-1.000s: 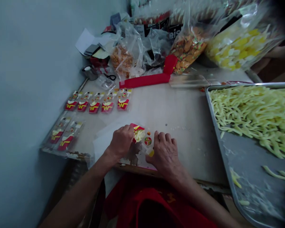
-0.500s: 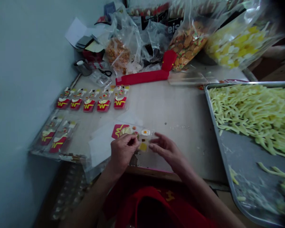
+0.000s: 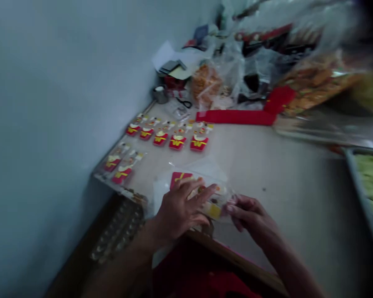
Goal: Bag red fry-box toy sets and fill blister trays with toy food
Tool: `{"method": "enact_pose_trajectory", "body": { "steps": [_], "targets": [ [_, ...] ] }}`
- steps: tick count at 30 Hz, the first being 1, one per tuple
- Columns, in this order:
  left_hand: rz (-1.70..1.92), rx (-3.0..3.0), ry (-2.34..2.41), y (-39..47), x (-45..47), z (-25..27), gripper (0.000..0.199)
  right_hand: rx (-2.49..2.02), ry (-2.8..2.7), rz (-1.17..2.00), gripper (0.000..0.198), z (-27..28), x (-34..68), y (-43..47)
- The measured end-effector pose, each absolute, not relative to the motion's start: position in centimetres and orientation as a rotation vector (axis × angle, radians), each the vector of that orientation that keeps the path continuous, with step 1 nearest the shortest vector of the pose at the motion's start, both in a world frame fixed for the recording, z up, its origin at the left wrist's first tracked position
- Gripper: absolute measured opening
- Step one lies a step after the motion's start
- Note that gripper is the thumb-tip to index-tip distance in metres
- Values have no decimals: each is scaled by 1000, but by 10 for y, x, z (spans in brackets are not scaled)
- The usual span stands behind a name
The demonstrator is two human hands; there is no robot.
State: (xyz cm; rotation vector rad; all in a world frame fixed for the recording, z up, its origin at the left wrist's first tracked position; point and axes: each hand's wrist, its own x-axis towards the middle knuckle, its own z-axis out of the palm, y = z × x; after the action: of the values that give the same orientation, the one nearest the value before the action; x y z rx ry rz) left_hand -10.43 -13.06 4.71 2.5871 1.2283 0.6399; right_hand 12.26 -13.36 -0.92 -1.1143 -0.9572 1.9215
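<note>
Near the table's front edge lies a clear plastic phone case [image 3: 214, 210] decorated with a red fries box with a yellow "W", a fried egg and a yellow square. A transparent film or bag seems to be around it, though blur hides the exact edges. Spread over the case, my left hand [image 3: 185, 203] has its fingers apart. At the case's right end, the thumb and fingers of my right hand [image 3: 247, 211] pinch the clear plastic. White sheets [image 3: 161, 186] lie beneath the case.
Several similar decorated cases [image 3: 177, 142] stand in rows at the left. A red cloth strip [image 3: 236, 117] crosses the back, before bags of small pieces [image 3: 205, 85]. A metal tray [image 3: 359, 194] with pale yellow strips is at the right. The wall is close at left.
The camera view has swung left. My left hand has gone from pinching to spreading over the case. My right hand, open before, now pinches the plastic at the right end.
</note>
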Motion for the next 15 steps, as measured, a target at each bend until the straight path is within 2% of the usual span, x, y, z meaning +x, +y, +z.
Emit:
{"method": "enact_pose_trajectory", "body": {
  "steps": [2, 6, 10, 13, 15],
  "targets": [
    [436, 2719, 1193, -117, -136, 62, 89, -1054, -1000, 2015, 34, -4, 113, -116],
    [230, 2588, 1456, -91, -203, 75, 97, -1049, -1058, 1952, 39, 10, 57, -74],
    [168, 2318, 2110, -54, -309, 72, 83, -1182, -1183, 1568, 58, 15, 10, -49],
    [19, 1897, 2462, -22, -388, 71, 84, -1279, -1306, 1461, 52, 7, 15, -51],
    [16, 1781, 2487, -7, -412, 68, 73, -1348, -1313, 1436, 46, 1, 35, -59]
  ]
}}
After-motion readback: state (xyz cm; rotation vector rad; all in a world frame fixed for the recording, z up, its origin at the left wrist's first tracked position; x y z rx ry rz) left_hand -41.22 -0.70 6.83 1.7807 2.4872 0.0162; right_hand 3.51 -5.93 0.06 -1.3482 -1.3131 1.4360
